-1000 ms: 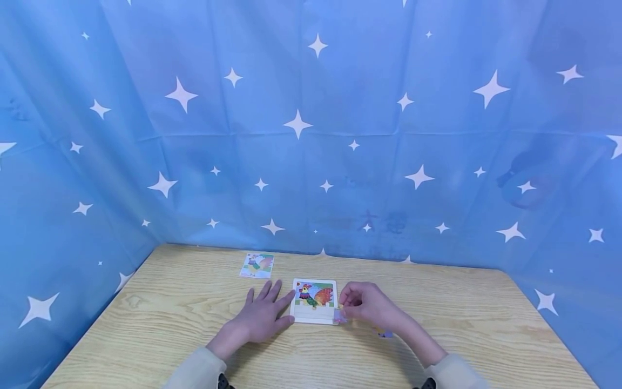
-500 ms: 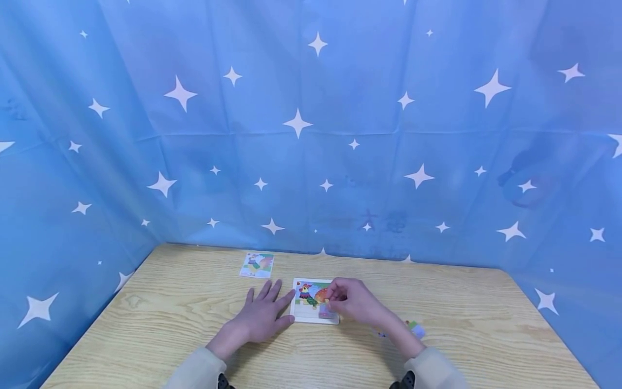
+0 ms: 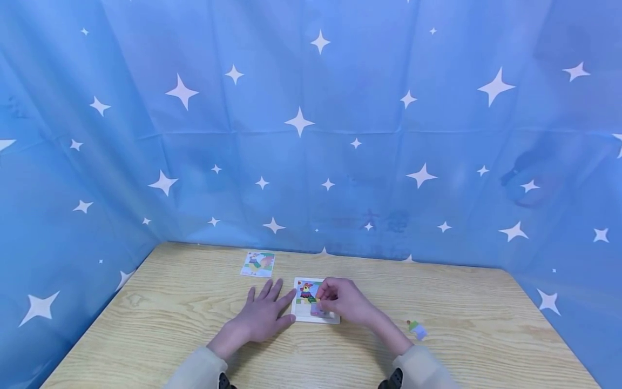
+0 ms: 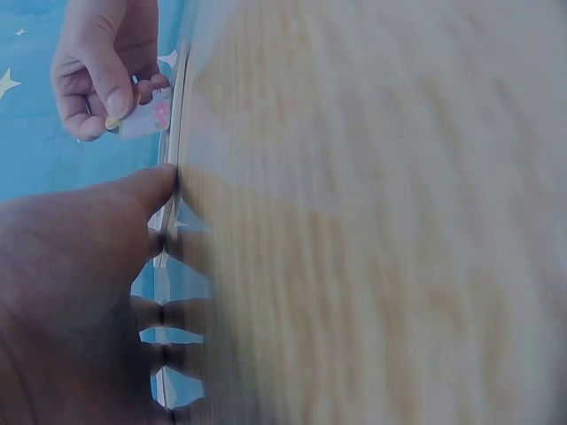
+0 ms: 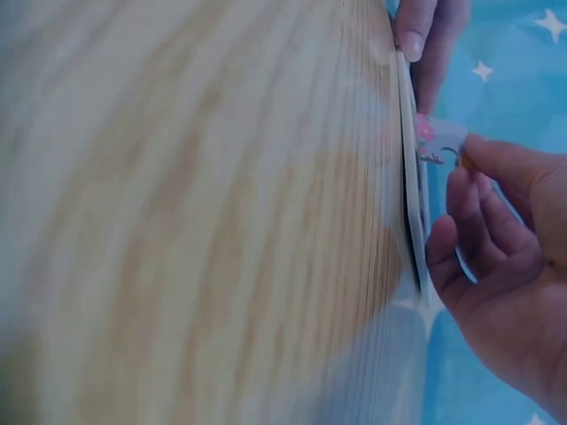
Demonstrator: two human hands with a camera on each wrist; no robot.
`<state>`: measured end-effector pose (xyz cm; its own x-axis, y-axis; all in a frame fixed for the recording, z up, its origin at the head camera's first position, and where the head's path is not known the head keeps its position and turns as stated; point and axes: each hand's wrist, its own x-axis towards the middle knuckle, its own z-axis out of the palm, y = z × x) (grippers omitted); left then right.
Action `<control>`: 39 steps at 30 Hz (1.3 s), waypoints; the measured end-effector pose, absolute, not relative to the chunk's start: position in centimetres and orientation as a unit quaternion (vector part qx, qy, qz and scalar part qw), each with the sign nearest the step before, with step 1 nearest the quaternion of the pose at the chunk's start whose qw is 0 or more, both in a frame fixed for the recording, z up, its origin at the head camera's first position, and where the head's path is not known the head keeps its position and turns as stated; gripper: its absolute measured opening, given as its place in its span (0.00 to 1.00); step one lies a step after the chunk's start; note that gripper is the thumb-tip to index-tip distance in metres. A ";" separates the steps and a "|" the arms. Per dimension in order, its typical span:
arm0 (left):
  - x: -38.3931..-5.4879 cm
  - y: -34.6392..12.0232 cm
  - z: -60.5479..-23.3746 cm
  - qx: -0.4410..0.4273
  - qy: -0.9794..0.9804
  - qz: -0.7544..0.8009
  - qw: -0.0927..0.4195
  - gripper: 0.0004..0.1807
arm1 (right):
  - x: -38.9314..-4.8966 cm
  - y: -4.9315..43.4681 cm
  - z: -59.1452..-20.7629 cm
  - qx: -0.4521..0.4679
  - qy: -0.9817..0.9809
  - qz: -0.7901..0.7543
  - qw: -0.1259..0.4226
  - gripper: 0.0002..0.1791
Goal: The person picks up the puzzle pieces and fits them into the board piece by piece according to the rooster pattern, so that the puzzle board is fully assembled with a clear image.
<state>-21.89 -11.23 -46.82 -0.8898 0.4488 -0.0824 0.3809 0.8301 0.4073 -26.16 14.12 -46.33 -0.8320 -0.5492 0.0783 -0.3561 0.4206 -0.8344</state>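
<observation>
A white-framed jigsaw tray (image 3: 303,318) with a partly filled rooster picture lies on the wooden table. My left hand (image 3: 262,316) is spread flat on the table, its index finger and thumb at the tray's left edge. Over the lower part of the tray, my right hand (image 3: 347,300) pinches a purple-and-pink jigsaw piece (image 3: 316,310) between thumb and fingers. In the right wrist view this piece (image 5: 440,139) stands tilted, with its lower edge right at the tray. The right fingers hide the right side of the rooster picture in the head view.
A square card (image 3: 258,264) with a paler rooster picture lies behind the left hand. To the right of the right forearm is a loose green-and-lilac jigsaw piece (image 3: 417,329). A blue star-patterned curtain (image 3: 311,162) hangs along the table's back edge.
My right hand has carried the pinched piece leftward from the tray's right edge to over its lower middle. The loose piece on the right has come into view. My left hand has stayed put.
</observation>
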 end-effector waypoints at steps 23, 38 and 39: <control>-21.8 -11.2 -46.7 0.215 0.953 0.194 0.088 0.35 | -26.4 13.3 -46.6 -0.267 0.842 -0.456 0.106 0.05; -22.0 -11.2 -46.9 0.219 0.952 0.197 0.087 0.35 | -26.4 13.2 -46.6 -0.263 0.841 -0.460 0.112 0.05; -22.0 -11.2 -46.9 0.218 0.952 0.198 0.087 0.35 | -26.4 13.2 -46.6 -0.263 0.841 -0.460 0.112 0.05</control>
